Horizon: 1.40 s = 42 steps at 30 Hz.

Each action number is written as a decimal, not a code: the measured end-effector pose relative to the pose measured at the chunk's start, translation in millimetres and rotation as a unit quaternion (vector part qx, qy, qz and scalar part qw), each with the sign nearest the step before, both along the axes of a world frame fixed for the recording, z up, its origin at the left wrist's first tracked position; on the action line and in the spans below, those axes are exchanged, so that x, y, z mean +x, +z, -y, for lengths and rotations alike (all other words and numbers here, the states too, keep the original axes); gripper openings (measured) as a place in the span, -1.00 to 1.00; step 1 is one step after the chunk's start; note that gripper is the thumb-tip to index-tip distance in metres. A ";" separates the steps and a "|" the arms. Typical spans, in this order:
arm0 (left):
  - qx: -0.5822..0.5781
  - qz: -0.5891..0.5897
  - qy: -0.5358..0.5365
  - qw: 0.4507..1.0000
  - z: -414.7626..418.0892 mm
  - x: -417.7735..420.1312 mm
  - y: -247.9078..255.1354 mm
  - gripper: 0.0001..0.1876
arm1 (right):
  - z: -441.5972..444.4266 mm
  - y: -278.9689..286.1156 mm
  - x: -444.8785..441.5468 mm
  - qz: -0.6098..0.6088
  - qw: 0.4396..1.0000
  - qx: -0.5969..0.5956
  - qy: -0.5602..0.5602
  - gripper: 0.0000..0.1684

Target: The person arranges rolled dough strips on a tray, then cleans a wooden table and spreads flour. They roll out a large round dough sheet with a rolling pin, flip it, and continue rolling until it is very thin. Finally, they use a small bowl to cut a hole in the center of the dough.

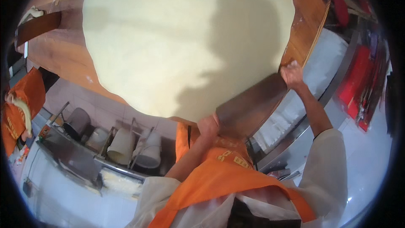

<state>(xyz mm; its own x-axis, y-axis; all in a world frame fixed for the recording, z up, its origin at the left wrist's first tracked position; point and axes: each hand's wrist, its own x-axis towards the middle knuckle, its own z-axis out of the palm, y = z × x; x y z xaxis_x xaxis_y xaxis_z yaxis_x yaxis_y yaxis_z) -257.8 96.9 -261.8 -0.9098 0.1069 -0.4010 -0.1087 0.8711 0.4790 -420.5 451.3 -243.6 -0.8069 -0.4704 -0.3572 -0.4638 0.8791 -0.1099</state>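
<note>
A broad, pale sheet of dough (158,44) lies spread over a wooden table (63,57), and part of its near edge reaches the table's front edge. Across its near right side lies a thick, dark wooden rolling pin (250,103), tilted up toward the right. My left hand (208,125) is closed around the pin's near end, close to my orange apron (218,167). The far end is gripped by my right hand (291,74), beside the table's right edge. Both fists hide the pin's ends. A shadow of my head and shoulder falls on the dough.
At far left, a person in an orange apron (31,91) holds a long strip of dough (23,110). Another dark wooden piece (39,28) sits on the table's left end, with dough (33,13) behind it. Several buckets (121,145) stand below left. A metal-edged counter (343,60) runs along the right.
</note>
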 end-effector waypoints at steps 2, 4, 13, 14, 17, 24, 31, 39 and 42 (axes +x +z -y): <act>0.023 0.082 -0.010 0.996 -12.0 18.5 1.3 -0.56 | -20.5 -4.7 29.2 0.035 0.996 0.082 0.019 -0.75; 0.075 0.207 -0.032 0.975 -14.0 29.9 9.1 -0.53 | -24.8 11.7 51.0 0.092 0.990 0.107 0.008 -0.75; -0.074 -0.031 -0.074 0.994 64.2 -144.6 -5.3 -0.60 | 61.4 35.6 -169.1 -0.018 0.990 0.122 0.064 -0.77; -0.061 -0.045 0.054 0.996 79.9 -195.5 -9.1 -0.50 | 70.4 25.6 -212.8 -0.071 0.991 0.091 0.062 -0.77; -0.168 -0.169 0.085 0.967 116.9 -321.7 2.7 -0.41 | 122.0 9.1 -315.4 -0.248 0.968 -0.032 0.024 -0.74; -0.153 -0.084 0.078 0.982 80.8 -279.1 -13.4 -0.45 | 104.4 -37.4 -329.3 -0.094 0.995 -0.015 -0.040 -0.85; -0.031 0.026 -0.022 0.999 -17.9 -147.8 -16.0 -0.79 | -3.9 -23.0 -211.9 -0.232 0.958 -0.170 0.018 -0.75; 0.013 0.150 -0.133 0.980 -126.3 -72.3 6.5 -0.62 | -126.8 8.8 -52.1 0.020 0.995 0.057 -0.080 -0.74; 0.075 0.226 -0.217 0.947 -116.3 -55.1 8.7 -0.72 | -167.7 19.3 68.4 0.002 0.987 0.092 -0.130 -0.79</act>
<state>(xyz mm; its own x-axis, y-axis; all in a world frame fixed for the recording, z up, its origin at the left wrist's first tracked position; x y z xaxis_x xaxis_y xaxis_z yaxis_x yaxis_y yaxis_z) -312.9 213.2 -253.0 -0.5064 0.5183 -0.6892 0.0218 0.8067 0.5906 -352.2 619.1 -224.4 -0.8901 -0.1745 -0.4209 -0.2203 0.9734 0.0622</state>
